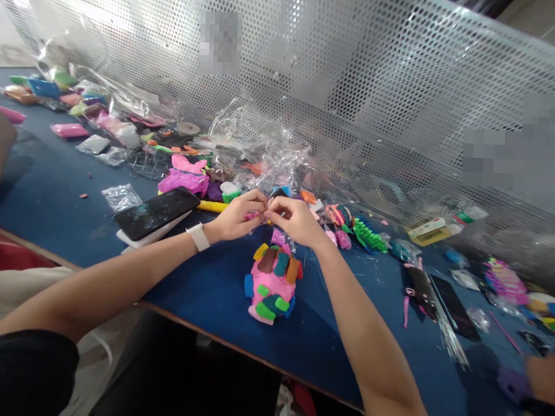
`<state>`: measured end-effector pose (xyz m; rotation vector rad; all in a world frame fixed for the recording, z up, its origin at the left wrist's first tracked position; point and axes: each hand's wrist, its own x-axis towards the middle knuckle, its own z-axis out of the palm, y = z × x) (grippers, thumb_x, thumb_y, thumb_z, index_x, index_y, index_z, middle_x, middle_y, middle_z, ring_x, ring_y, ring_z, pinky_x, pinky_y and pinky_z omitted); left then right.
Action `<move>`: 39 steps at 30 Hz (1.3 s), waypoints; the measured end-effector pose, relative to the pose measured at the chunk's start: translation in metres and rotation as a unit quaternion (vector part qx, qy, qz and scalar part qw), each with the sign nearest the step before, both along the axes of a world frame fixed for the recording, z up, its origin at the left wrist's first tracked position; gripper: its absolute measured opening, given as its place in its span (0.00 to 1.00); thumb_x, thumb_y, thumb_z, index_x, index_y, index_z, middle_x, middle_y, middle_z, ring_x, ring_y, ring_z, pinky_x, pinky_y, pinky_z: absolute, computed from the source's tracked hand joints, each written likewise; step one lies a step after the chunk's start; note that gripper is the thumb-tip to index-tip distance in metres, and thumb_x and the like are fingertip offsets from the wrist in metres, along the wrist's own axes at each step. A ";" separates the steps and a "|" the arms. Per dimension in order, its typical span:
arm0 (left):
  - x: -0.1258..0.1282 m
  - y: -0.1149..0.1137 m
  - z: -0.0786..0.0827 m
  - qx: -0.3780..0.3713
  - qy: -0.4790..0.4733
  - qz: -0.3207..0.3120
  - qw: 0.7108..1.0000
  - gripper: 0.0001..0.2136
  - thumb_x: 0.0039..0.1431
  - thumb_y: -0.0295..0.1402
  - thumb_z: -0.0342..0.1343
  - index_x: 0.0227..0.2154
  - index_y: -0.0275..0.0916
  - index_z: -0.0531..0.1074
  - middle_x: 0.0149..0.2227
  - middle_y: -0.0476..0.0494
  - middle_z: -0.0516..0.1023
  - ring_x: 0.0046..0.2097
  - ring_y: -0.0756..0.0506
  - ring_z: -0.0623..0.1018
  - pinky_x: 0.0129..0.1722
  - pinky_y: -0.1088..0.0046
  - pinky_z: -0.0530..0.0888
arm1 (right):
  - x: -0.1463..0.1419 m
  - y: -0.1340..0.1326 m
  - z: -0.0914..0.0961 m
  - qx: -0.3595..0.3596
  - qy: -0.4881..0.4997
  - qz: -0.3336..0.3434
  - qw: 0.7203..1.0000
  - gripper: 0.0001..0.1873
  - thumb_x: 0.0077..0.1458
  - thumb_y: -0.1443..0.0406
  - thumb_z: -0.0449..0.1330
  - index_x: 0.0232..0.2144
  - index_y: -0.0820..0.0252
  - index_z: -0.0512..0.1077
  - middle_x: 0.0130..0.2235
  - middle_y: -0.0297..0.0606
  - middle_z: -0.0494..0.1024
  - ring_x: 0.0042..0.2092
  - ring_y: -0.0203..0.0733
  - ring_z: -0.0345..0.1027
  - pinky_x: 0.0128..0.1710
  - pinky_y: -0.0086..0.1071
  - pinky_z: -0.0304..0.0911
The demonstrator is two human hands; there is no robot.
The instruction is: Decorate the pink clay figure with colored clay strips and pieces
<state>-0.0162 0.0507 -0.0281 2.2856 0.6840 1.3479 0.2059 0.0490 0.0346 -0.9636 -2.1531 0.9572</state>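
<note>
Above clay figure [273,284] | left hand [233,219] and right hand [296,221] pinching pink clay bit [250,216] | likely soft, light; grip edges gently

1. bare left arm [118,281]: I have it coming in from the lower left, elbow bent, forearm slanting up to the right; short black sleeve [22,368] at the shoulder.
2. Left wrist: level, wearing a slim white band [198,236].
3. bare left hand [235,217]: fingers curled, thumb and fingertips pinched together.
4. bare right arm [359,334]: rises from the lower edge, slanting up-left.
5. bare right hand [296,221]: knuckles up, fingertips pinched, tips just beside the left hand's.
</note>
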 end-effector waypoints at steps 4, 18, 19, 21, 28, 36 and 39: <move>0.004 0.000 -0.004 0.017 -0.005 0.015 1.000 0.11 0.73 0.31 0.55 0.32 0.40 0.76 0.45 0.41 0.78 0.46 0.44 0.80 0.52 0.62 0.82 | -0.003 -0.003 0.001 0.015 -0.003 -0.003 1.000 0.18 0.67 0.50 0.68 0.33 0.53 0.73 0.35 0.34 0.79 0.38 0.43 0.72 0.40 0.37 0.67; 0.004 0.002 -0.008 0.048 -0.026 0.169 0.984 0.10 0.64 0.24 0.58 0.27 0.40 0.72 0.51 0.38 0.77 0.52 0.41 0.82 0.56 0.57 0.83 | -0.012 -0.007 -0.015 0.294 -0.045 -0.084 0.951 0.10 0.61 0.73 0.62 0.32 0.53 0.75 0.51 0.45 0.82 0.46 0.48 0.79 0.47 0.42 0.77; 0.004 0.002 -0.008 0.053 -0.034 0.163 0.985 0.09 0.65 0.24 0.58 0.28 0.40 0.72 0.52 0.38 0.77 0.53 0.41 0.82 0.57 0.57 0.83 | -0.012 -0.007 -0.017 0.311 -0.052 -0.081 0.945 0.11 0.63 0.74 0.61 0.34 0.53 0.79 0.55 0.46 0.82 0.47 0.49 0.81 0.49 0.44 0.79; 0.005 0.001 -0.008 0.061 -0.044 0.153 0.985 0.08 0.67 0.24 0.57 0.31 0.39 0.74 0.57 0.37 0.77 0.56 0.41 0.82 0.60 0.56 0.83 | -0.013 -0.007 -0.020 0.329 -0.070 -0.093 0.937 0.14 0.69 0.72 0.60 0.41 0.53 0.85 0.60 0.48 0.83 0.49 0.50 0.84 0.52 0.46 0.81; 0.003 -0.003 -0.002 0.040 -0.028 0.129 0.990 0.09 0.70 0.26 0.58 0.32 0.39 0.77 0.67 0.34 0.74 0.67 0.36 0.78 0.71 0.44 0.78 | -0.017 -0.004 -0.027 0.275 -0.031 -0.127 0.953 0.14 0.74 0.63 0.62 0.51 0.52 0.89 0.59 0.46 0.90 0.57 0.57 0.87 0.60 0.52 0.83; 0.001 0.014 -0.001 -0.174 -0.224 0.083 0.955 0.10 0.74 0.42 0.62 0.47 0.43 0.71 0.50 0.42 0.80 0.50 0.45 0.84 0.51 0.66 0.85 | -0.012 0.002 -0.023 0.145 0.111 -0.130 0.974 0.12 0.71 0.58 0.65 0.43 0.54 0.88 0.50 0.45 0.89 0.48 0.53 0.87 0.53 0.50 0.85; 0.003 0.020 -0.003 -0.273 -0.278 0.030 0.920 0.19 0.70 0.49 0.67 0.52 0.42 0.73 0.42 0.46 0.81 0.40 0.48 0.84 0.37 0.72 0.80 | -0.010 0.004 -0.022 0.102 0.146 -0.126 0.976 0.14 0.73 0.54 0.63 0.45 0.52 0.87 0.55 0.46 0.85 0.44 0.50 0.86 0.44 0.47 0.86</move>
